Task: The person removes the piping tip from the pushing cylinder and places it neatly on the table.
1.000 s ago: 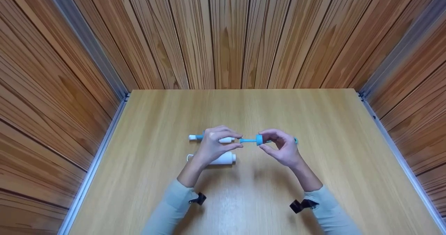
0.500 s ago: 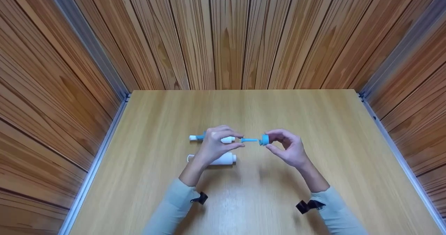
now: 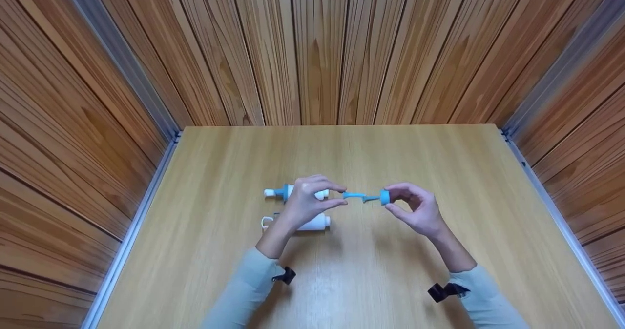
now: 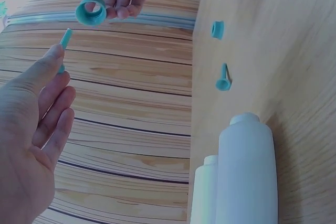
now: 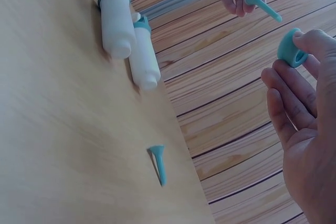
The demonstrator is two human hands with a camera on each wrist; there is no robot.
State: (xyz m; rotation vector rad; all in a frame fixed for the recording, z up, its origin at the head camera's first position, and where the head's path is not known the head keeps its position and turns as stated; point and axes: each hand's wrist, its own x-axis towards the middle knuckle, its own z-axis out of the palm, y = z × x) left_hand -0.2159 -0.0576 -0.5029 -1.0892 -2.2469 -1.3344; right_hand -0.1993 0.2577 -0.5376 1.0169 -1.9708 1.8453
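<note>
My left hand (image 3: 308, 199) pinches a blue-green nozzle (image 4: 66, 39) between thumb and fingertips, its narrow end toward the right. Opposite, my right hand (image 3: 415, 208) pinches a blue-green ring cap (image 5: 291, 48) with an open hole through it. Nozzle and ring are held up above the table, apart from each other. On the table below lies a second nozzle (image 5: 159, 163) with a flared end. Beyond it lies a second ring (image 4: 217, 30), shown in the left wrist view.
Two white squeeze bottles, the nearer one (image 3: 315, 222) and the farther one (image 5: 144, 59), lie on the wooden table (image 3: 342, 290) by my left hand, with blue-green fittings at one end. Wood-plank walls (image 3: 317, 51) and metal rails (image 3: 132, 226) border the table.
My right hand has moved right with the ring cap, widening the gap from the nozzle. My left hand has shifted slightly right. The second nozzle on the table has come into sight between them.
</note>
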